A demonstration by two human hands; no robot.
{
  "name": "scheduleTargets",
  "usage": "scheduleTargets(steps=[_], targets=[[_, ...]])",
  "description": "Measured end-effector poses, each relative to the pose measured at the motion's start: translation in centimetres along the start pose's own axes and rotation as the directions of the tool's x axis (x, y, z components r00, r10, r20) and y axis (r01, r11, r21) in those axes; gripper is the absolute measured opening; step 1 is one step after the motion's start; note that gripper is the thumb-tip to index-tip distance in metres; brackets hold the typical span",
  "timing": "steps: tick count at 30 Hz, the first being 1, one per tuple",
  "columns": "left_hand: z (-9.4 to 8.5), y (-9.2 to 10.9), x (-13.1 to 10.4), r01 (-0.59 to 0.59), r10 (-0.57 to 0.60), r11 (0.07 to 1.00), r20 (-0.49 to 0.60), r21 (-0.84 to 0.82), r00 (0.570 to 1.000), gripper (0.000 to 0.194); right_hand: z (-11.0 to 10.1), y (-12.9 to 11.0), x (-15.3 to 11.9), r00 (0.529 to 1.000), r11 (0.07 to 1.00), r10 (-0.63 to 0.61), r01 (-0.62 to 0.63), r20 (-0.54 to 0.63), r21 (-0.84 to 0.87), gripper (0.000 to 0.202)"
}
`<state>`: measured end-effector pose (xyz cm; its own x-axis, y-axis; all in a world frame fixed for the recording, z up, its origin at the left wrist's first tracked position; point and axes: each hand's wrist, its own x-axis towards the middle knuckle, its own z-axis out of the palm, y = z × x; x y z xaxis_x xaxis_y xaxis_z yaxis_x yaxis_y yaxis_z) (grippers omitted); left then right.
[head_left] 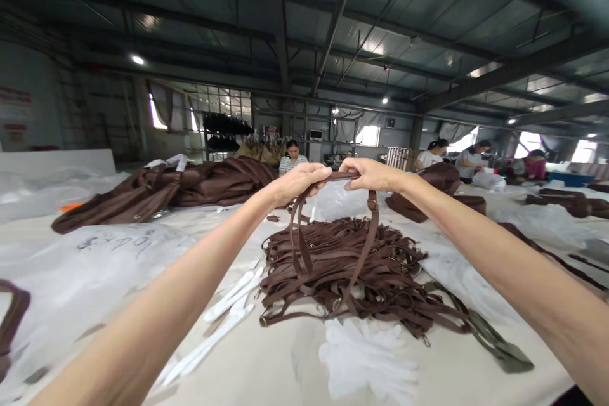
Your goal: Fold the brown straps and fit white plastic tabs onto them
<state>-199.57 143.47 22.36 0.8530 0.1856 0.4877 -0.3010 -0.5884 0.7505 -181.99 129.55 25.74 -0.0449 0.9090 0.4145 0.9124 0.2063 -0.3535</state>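
Observation:
Both of my hands hold one brown bag strap (366, 247) up above the table. My left hand (304, 181) pinches it at the left, and my right hand (371, 174) grips it a short way to the right, so a piece is stretched between them. The strap's ends hang down in loops, with a metal buckle just below my right hand. Beneath lies a large heap of brown straps (328, 266) with small metal clasps. Where the hanging ends meet the heap, I cannot tell them apart.
White gloves (366, 358) lie in front of the heap, white strips (228, 304) to its left. Brown bags (214, 184) are piled at the back left, more brown bags (432, 190) at the right. Clear plastic (104, 273) covers the left side. Several people work farther back.

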Motion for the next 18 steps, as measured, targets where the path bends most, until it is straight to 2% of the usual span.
scheduleTargets(steps=[2, 5, 7, 9, 10, 12, 14, 16, 18], targets=[[-0.8, 2.2, -0.9, 0.076, -0.070, 0.992, 0.066, -0.100, 0.995, 0.045, -0.9, -1.2, -0.4, 0.998, 0.994, 0.002, 0.006, -0.069, 0.108, 0.022], [-0.7, 4.6, -2.9, 0.164, -0.134, 0.948, 0.125, -0.272, 0.983, 0.041, -1.3, -3.0, -1.2, 0.987, 0.959, -0.015, 0.059, -0.159, 0.277, 0.029], [0.0, 5.7, -4.6, 0.153, -0.123, 0.912, 0.103, -0.380, 0.987, 0.037, -1.0, -4.0, -1.9, 0.991, 0.926, -0.010, 0.060, -0.136, 0.372, 0.034], [0.8, 6.5, -6.2, 0.132, -0.116, 0.905, 0.064, -0.405, 0.991, 0.037, -0.3, -4.7, -2.9, 0.997, 0.871, -0.005, 0.042, -0.075, 0.489, 0.039], [1.0, 6.7, -6.9, 0.132, -0.124, 0.923, 0.045, -0.361, 0.991, 0.037, 0.1, -5.0, -3.4, 0.998, 0.838, -0.012, 0.040, -0.056, 0.544, 0.042], [1.2, 7.2, -8.2, 0.127, -0.131, 0.979, -0.012, -0.159, 0.991, 0.035, 0.6, -5.4, -4.5, 0.999, 0.805, -0.023, 0.033, -0.025, 0.593, 0.040], [1.1, 7.6, -9.3, 0.111, -0.106, 0.987, -0.051, 0.120, 0.993, 0.027, 0.8, -5.6, -5.5, 0.998, 0.842, -0.006, -0.031, 0.067, 0.539, 0.034], [0.8, 8.1, -10.2, 0.120, -0.131, 0.939, 0.012, 0.322, 0.991, 0.023, 0.6, -5.9, -6.3, 0.975, 0.885, 0.044, -0.138, 0.217, 0.444, 0.033], [0.8, 8.5, -11.1, 0.155, -0.218, 0.921, 0.142, 0.357, 0.966, 0.031, 0.1, -6.2, -6.8, 0.937, 0.899, 0.073, -0.211, 0.343, 0.384, 0.032]])
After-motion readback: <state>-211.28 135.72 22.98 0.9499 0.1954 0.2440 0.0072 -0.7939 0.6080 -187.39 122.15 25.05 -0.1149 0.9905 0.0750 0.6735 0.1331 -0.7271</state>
